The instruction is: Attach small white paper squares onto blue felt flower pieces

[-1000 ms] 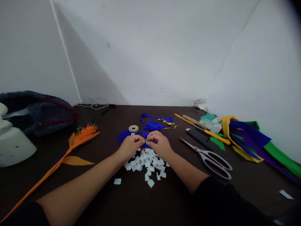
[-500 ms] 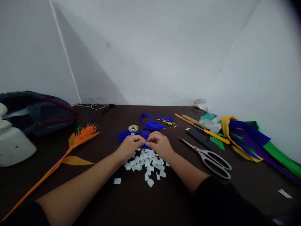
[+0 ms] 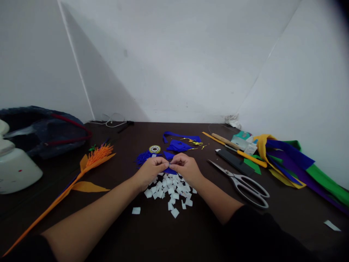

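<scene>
My left hand [image 3: 149, 170] and my right hand [image 3: 188, 169] meet at the middle of the table, thumbs and forefingers pinched tip to tip. Between the fingertips is a tiny blue piece of paper, mostly hidden by them. Under the fingers lies a blue paper sheet [image 3: 171, 171]. Just in front of my wrists spreads a pile of small white squares [image 3: 171, 190]. Behind my left hand sit a bunch of thin blue paper strips [image 3: 142, 157] and a round dial-like disc [image 3: 155, 149]. Further blue paper pieces [image 3: 178, 145] lie beyond my hands.
Scissors [image 3: 240, 182], a dark flat bar [image 3: 234, 162] and a yellow cutter [image 3: 252, 159] lie to the right, beside coloured paper strips [image 3: 286, 154]. On the left are an orange paper flower [image 3: 99, 154], a white bottle [image 3: 19, 169] and a dark bag [image 3: 57, 134].
The fingertips have shifted very slightly against each other, and a little more blue shows between them. The surrounding things lie as before.
</scene>
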A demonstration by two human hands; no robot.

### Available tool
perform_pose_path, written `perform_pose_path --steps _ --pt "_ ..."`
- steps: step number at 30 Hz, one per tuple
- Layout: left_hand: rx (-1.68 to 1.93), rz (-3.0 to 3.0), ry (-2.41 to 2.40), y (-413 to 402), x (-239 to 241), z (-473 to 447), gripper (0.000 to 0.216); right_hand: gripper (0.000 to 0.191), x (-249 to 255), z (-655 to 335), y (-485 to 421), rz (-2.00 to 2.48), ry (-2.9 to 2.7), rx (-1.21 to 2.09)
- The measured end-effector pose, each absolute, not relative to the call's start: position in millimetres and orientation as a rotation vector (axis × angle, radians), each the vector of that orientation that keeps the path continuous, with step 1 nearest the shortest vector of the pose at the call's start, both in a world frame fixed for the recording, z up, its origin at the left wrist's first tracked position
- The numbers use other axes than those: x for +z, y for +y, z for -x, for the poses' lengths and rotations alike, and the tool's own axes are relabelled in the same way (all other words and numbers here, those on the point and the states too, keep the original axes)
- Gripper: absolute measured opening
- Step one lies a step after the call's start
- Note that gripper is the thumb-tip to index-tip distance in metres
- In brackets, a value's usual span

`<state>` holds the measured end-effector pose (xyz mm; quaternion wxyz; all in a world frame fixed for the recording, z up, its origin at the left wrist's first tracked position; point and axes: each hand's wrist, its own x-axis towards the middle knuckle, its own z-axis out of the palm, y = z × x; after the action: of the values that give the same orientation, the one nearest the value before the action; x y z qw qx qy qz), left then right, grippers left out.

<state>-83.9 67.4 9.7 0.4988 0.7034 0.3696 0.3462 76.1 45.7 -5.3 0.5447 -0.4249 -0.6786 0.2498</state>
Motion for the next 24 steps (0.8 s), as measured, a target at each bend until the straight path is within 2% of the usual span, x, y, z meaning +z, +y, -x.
perform_pose_path --steps 11,16,24 --pt "0.777 -1.590 0.873 64.5 11.6 81.6 0.017 0.003 1.2 -76.6 39.9 0.982 -1.731 0.369" --pt "0.812 -1.657 0.911 63.3 14.8 81.0 0.017 0.012 -0.3 -77.2 39.6 0.969 -1.796 0.288" --pt "0.796 -1.819 0.929 67.5 12.4 83.9 0.018 0.013 -0.4 -74.9 38.0 1.010 -1.795 0.234"
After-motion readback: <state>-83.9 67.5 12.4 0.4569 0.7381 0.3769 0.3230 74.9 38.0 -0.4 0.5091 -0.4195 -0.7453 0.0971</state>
